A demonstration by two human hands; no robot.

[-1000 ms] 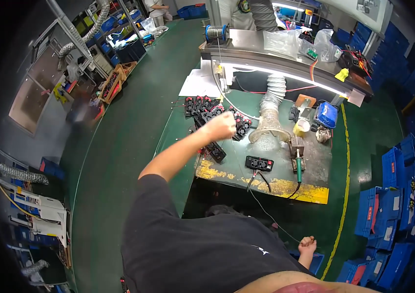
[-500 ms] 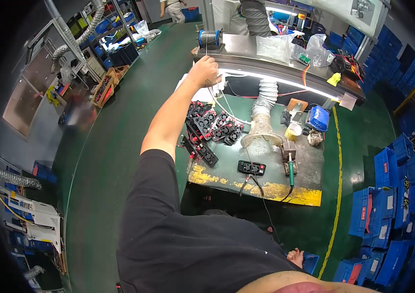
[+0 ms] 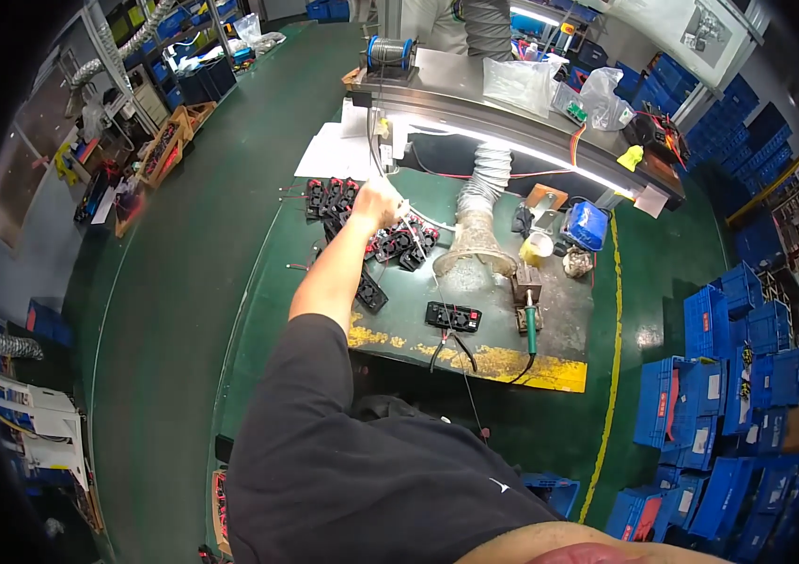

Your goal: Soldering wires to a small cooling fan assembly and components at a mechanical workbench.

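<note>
Have left hand [image 3: 379,202] curled closed at counter's [image 3: 559,329] left side, by the pile of black modules [image 3: 415,252]; apparently gripping thin wire [image 3: 470,395], fingertips hidden. Can't see right hand, so can't call its state or rank hands by nearness. Trace wire from around left fist toward near-right, passing the lone black module [image 3: 453,317], then off the near edge. Find lone module near-right of left hand, well apart, long axis roughly left-right, leads toward near edge. Note green-handled iron [image 3: 530,324] to module's right, long axis near-far.
</note>
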